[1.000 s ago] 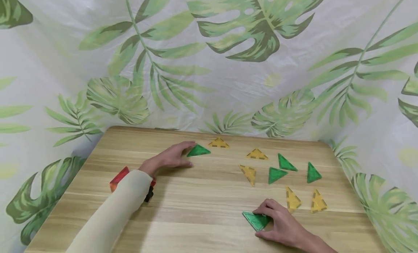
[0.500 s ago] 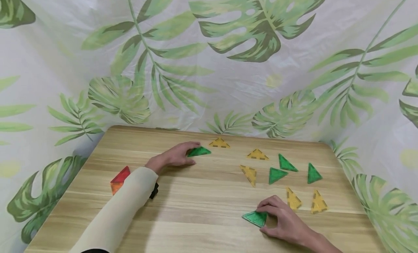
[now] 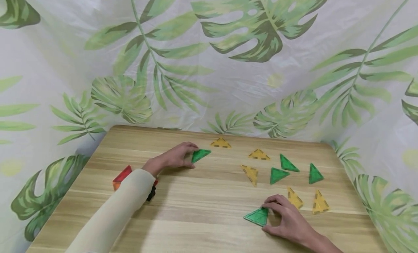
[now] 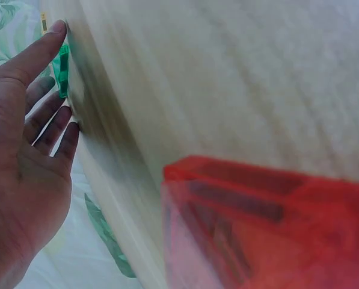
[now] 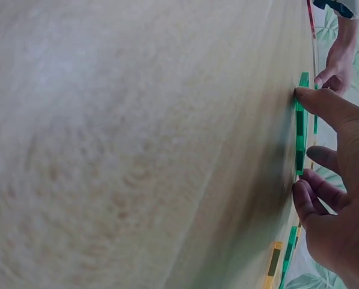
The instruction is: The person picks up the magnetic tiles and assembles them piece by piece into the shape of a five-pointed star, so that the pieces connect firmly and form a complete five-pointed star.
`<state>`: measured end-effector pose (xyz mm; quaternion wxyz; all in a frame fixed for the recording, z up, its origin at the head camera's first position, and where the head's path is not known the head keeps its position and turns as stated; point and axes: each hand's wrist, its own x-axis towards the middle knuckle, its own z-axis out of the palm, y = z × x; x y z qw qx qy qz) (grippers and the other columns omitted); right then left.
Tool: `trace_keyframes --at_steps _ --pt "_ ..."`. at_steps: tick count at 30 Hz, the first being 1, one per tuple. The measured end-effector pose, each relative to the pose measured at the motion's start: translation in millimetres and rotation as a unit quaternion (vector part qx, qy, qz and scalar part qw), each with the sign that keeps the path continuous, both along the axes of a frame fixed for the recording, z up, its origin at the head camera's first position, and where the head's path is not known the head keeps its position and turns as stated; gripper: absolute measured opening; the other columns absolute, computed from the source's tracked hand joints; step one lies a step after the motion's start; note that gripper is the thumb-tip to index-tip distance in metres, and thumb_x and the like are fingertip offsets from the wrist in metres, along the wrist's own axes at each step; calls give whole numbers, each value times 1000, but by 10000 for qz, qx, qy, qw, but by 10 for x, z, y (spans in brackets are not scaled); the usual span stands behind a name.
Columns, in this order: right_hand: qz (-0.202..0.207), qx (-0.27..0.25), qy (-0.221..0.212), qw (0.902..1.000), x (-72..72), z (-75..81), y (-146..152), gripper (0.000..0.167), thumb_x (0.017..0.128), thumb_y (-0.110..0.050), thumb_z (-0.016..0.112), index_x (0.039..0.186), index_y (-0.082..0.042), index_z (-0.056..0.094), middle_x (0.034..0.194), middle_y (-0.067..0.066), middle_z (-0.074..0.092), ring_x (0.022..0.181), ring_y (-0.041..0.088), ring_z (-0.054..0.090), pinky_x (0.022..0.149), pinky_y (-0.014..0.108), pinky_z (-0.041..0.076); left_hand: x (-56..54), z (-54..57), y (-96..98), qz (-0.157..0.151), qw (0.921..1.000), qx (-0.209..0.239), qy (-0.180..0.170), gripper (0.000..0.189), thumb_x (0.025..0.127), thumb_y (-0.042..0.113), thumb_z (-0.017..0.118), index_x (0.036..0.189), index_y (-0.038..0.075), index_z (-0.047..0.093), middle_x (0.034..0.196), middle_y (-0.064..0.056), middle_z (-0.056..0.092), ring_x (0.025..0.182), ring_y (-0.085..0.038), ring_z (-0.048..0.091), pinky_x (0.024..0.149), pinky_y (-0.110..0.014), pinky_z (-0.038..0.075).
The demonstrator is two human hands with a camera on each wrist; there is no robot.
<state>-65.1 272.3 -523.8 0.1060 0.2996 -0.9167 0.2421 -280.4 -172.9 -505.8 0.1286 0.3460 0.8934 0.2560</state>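
Observation:
Near the far edge of the table, my left hand (image 3: 177,156) holds a green triangular magnetic tile (image 3: 200,156) by its left side, thumb and forefinger at two corners. In the left wrist view that green tile (image 4: 63,71) shows between thumb and fingers. At the front right, my right hand (image 3: 287,216) pinches another green triangular magnetic tile (image 3: 257,216) between thumb and forefinger, one point facing left. The right wrist view shows this tile (image 5: 300,123) edge-on, close to the tabletop, thumb and fingers along it.
Several yellow triangular tiles (image 3: 259,154) and three green ones (image 3: 315,173) lie scattered at the right and back of the wooden table (image 3: 196,206). A red tile (image 3: 122,174) and an orange piece (image 3: 116,186) sit partly behind my left sleeve (image 3: 114,213). Leaf-print cloth (image 3: 228,82) hangs behind.
Both green tiles have turned in place. My left forefinger has come onto its tile's corner. My right hand has shifted slightly right, its fingers now at the tile's right side.

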Motion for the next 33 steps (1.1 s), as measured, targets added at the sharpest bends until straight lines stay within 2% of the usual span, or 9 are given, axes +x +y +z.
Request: trace_keyframes --at_steps 8,12,20,26,33 --pt "-66 -81 136 9999 -14 -22 1 54 65 -33 103 111 -20 79 119 -6 66 105 11 64 84 34 60 -18 -44 15 43 9997 56 249 66 92 24 85 148 -1 59 154 -20 54 144 -41 47 120 -56 40" --pt "23 -187 46 9998 -49 -5 -10 54 65 -27 102 112 -17 79 119 -6 66 104 10 66 84 32 61 -21 -45 14 84 9995 20 319 64 91 25 87 144 -1 62 151 -19 57 142 -40 51 118 -55 42" --pt "195 -351 -191 9990 -151 -27 -22 56 66 -25 101 117 -16 79 122 -7 67 106 10 67 88 26 59 -18 -58 21 11 9976 81 682 60 86 26 91 134 -4 70 139 -20 65 130 -38 61 110 -51 51" --pt "207 -402 -350 9984 -237 -30 -65 56 68 -25 100 119 -16 79 124 -7 67 110 12 67 91 31 60 44 -40 -3 6 9969 109 785 60 84 32 92 129 -3 73 135 -18 69 126 -37 64 108 -51 53" --pt "527 -458 -408 9967 -405 25 -189 57 70 -25 98 121 -10 78 126 -3 67 116 16 67 94 37 60 164 -28 -133 94 9948 283 976 57 83 34 92 124 -2 76 130 -17 71 123 -37 66 106 -53 54"
